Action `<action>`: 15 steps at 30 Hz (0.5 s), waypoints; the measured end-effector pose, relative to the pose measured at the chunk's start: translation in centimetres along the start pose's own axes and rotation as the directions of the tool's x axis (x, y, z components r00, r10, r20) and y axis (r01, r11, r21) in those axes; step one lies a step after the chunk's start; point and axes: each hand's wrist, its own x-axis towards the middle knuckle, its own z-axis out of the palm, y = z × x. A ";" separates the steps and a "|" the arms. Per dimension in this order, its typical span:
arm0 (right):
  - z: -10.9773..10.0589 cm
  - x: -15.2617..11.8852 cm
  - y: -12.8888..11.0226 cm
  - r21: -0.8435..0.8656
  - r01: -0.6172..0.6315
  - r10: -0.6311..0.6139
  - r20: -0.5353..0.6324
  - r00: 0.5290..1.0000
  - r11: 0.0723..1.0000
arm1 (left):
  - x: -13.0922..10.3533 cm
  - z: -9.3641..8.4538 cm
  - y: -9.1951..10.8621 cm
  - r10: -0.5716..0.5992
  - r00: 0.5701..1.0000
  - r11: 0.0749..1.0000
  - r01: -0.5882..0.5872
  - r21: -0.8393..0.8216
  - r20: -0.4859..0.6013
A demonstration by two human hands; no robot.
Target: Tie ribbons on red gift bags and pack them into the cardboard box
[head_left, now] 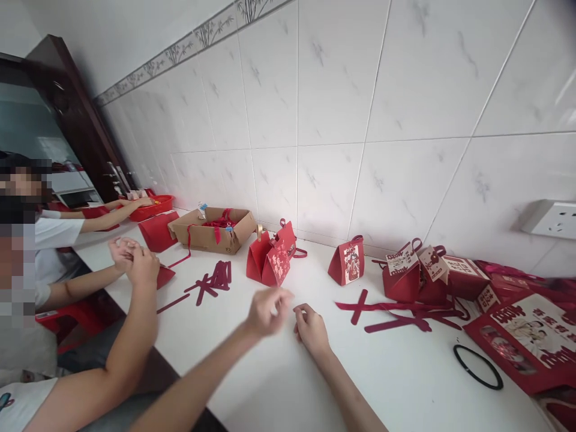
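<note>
My left hand (269,312) is raised over the white table, its fingers curled and blurred by motion; whether it holds anything is unclear. Just right of it, my right hand (311,329) is near the tabletop with bent fingers, and nothing shows in it. The two hands are apart. Behind my left hand stand red gift boxes (279,257) with ribbon loops. A single red box (351,261) with a printed front stands further right. Dark red ribbon strips (396,318) lie to the right of my right hand.
More red boxes (400,282) and a large printed box (522,336) crowd the right side, near a black ring (477,367). A cardboard box (209,239) holds red ribbons. More ribbon strips (216,279) lie before it. Other people's hands (135,261) work at the left.
</note>
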 end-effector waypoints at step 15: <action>0.3 0.3 0.9 0.115 -0.049 0.051 -0.015 0.999 0.992 | 19.9 5.4 -4.4 -0.403 0.909 0.849 0.328 0.413 0.107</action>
